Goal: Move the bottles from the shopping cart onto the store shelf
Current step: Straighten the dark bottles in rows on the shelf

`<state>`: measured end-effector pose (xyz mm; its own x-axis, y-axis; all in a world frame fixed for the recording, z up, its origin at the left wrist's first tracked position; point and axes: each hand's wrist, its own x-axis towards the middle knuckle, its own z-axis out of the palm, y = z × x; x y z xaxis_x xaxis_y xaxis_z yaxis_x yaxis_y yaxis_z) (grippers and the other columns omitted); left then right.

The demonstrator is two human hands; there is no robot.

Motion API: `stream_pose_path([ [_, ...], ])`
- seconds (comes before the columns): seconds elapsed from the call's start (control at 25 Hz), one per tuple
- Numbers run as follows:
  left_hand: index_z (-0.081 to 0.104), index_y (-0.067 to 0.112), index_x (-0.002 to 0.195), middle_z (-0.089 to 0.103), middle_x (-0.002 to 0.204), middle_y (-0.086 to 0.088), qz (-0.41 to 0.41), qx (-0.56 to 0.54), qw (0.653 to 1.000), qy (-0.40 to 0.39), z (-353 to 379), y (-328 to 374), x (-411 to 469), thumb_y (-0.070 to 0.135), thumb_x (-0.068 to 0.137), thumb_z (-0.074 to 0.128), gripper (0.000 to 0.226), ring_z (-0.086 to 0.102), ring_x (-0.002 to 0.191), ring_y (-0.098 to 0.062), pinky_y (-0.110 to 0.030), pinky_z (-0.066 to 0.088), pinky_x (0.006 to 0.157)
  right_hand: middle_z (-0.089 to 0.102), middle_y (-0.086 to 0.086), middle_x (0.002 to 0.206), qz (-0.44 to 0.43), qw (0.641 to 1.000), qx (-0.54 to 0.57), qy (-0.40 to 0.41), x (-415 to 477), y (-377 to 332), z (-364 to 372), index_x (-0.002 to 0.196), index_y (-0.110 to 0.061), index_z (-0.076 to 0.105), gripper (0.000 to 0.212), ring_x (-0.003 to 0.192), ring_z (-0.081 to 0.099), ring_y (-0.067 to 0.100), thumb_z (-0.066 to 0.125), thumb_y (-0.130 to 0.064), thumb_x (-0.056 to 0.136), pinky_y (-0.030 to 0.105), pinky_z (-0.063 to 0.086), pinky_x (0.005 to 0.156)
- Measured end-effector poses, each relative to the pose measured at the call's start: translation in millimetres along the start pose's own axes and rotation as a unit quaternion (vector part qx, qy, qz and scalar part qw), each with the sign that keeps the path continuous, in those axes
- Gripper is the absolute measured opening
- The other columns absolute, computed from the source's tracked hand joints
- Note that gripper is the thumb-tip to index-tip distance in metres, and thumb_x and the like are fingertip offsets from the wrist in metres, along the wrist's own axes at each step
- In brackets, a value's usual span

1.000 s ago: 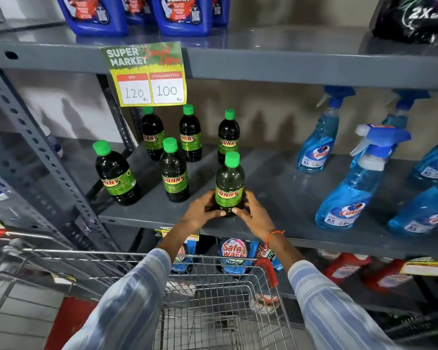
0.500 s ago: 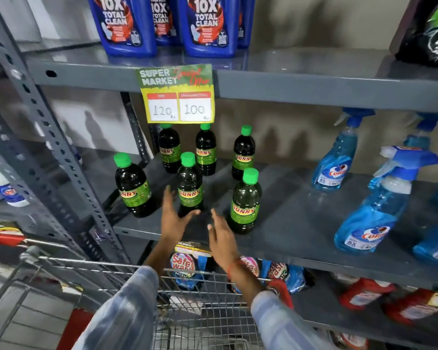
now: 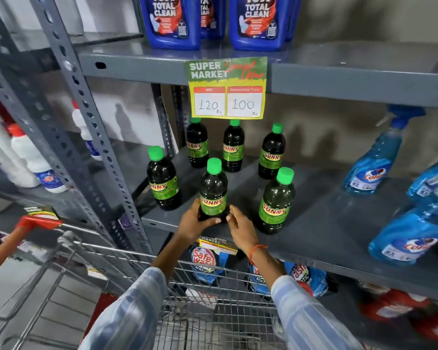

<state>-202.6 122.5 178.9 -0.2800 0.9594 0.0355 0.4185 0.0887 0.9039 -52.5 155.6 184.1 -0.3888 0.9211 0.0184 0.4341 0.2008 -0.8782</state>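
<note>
Shelf (image 3: 326, 223): six green-capped Sunny bottles upright, count unchanged from 0.5 s ago. Then both hands hung open off the bottles; now left hand (image 3: 195, 223) wraps the front-middle bottle (image 3: 213, 190) at its base. Right hand (image 3: 240, 228) touches its right side, grasp probably loose. Cart (image 3: 106, 269) below.

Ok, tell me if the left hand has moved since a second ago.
Yes. The left hand moved leftward along the shelf, from the front right Sunny bottle to the front middle Sunny bottle.
</note>
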Motion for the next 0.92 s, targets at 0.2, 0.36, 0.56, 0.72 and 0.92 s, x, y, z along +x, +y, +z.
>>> stream_pose_path([
  [0.2, 0.034, 0.018, 0.134, 0.058, 0.130, -0.006, -0.010, 0.004, 1.000, -0.010, -7, 7, -12, 0.036, 0.060, 0.081, 0.089, 0.053, 0.122, -0.023, -0.042, 0.043, 0.105, 0.050, 0.016, 0.137, -0.010, 1.000, -0.007, -0.010, -10, -12, -2, 0.133, -0.008, 0.039, 0.041, 0.125, 0.049, 0.027, 0.044, -0.011, 0.093, 0.031, 0.037, 0.104],
  [0.36, 0.013, 0.016, 0.145, 0.022, 0.153, -0.009, 0.036, 0.008, 0.987, 0.154, 11, 33, -58, 0.029, 0.063, 0.081, 0.107, 0.021, 0.142, -0.018, -0.032, 0.025, 0.114, 0.056, 0.007, 0.114, -0.115, 0.972, 0.026, 0.201, -62, -21, -10, 0.117, -0.014, 0.051, 0.028, 0.101, 0.052, -0.003, 0.049, -0.017, 0.089, 0.003, 0.037, 0.090],
  [0.56, 0.040, 0.020, 0.124, 0.043, 0.121, -0.001, 0.195, 0.040, 0.959, 0.200, 64, 64, -87, 0.026, 0.074, 0.073, 0.060, 0.043, 0.112, -0.010, -0.022, 0.043, 0.097, 0.041, 0.019, 0.123, -0.017, 0.941, 0.047, 0.335, -64, 19, -50, 0.127, -0.006, 0.039, 0.059, 0.110, 0.047, 0.015, 0.059, 0.008, 0.073, 0.022, 0.037, 0.102],
  [0.72, 0.028, 0.008, 0.139, 0.046, 0.139, -0.010, 0.089, -0.028, 0.995, -0.029, 87, 59, -34, 0.015, 0.070, 0.074, 0.083, 0.044, 0.128, -0.018, -0.037, 0.038, 0.110, 0.052, 0.022, 0.126, 0.055, 0.985, 0.048, 0.155, -40, 40, -78, 0.127, -0.006, 0.038, 0.065, 0.116, 0.051, 0.034, 0.062, 0.005, 0.068, 0.046, 0.042, 0.102],
  [0.92, 0.043, 0.003, 0.130, 0.058, 0.128, -0.018, 0.055, -0.001, 0.991, -0.124, 85, 53, -8, 0.003, 0.073, 0.071, 0.063, 0.055, 0.112, -0.015, -0.038, 0.043, 0.106, 0.058, 0.008, 0.112, 0.040, 0.995, 0.042, 0.083, -42, 36, -89, 0.125, -0.009, 0.040, 0.057, 0.103, 0.054, 0.017, 0.064, 0.003, 0.075, 0.021, 0.040, 0.088],
])
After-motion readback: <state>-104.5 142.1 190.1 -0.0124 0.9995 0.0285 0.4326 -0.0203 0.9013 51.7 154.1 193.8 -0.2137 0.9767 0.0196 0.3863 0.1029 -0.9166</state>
